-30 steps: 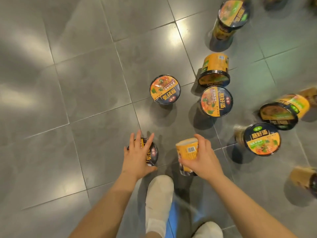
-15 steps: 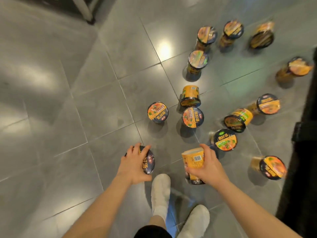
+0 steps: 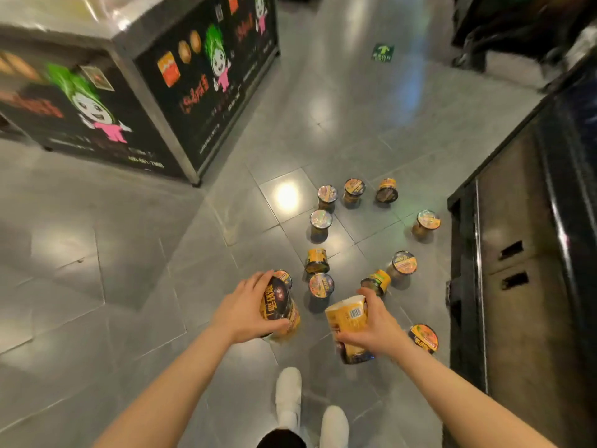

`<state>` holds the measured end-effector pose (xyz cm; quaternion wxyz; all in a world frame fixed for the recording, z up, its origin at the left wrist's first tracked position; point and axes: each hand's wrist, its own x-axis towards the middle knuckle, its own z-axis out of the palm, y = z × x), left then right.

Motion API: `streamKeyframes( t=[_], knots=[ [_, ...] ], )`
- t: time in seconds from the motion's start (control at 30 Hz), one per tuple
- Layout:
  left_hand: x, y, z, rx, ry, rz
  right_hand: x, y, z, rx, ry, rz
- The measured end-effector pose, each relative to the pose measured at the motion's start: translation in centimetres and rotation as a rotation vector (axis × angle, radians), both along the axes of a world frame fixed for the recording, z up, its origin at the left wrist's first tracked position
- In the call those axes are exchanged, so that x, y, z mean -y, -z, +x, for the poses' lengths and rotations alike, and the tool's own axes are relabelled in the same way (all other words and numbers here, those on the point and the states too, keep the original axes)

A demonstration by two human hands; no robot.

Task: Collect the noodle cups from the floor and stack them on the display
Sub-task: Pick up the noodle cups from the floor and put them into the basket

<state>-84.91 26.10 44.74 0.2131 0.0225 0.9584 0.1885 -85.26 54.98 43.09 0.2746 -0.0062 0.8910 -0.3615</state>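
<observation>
Above the grey tiled floor [image 3: 97, 253], the person's two hands each held a noodle cup lifted clear of the tiles. The left hand [image 3: 242, 310] wrapped over the dark lid and upper side of the left cup [image 3: 281, 312], fingers curled across the top and thumb along its lower edge, with the cup tilted so the lid faced up and to the left. The right hand [image 3: 371, 323] gripped the right cup [image 3: 347, 321] around its yellow side, thumb and fingers closed round it; that cup was turned with its pale base uppermost and its dark lid end pointing down. The two held cups were near each other but apart, in front of the person's white shoes [image 3: 289, 396]. Beyond the hands, more cups were scattered over the floor: one standing cup [image 3: 320, 285] between and just past the hands, one lying on its side [image 3: 317, 260] behind it, another [image 3: 424, 337] just right of the right wrist, and a loose cluster [image 3: 353, 188] farther off. A black display stand [image 3: 155, 101] printed with cartoon figures stood well away at the upper left, and a dark cabinet [image 3: 523, 270] ran along the right edge.
</observation>
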Motion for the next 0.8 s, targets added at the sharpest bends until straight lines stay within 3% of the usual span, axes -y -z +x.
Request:
streamKeyframes(
  t=[0.37, 0.8],
  knots=[
    [-3.4, -13.3, 4.1, -0.137, 0.175, -0.095, -4.8, -13.3, 5.8, -0.208, 0.133, -0.088],
    [-0.3, -18.4, 15.4, -0.306, 0.465, -0.094, -0.2, -15.6, 24.1, -0.342, 0.512, -0.198]
  ],
)
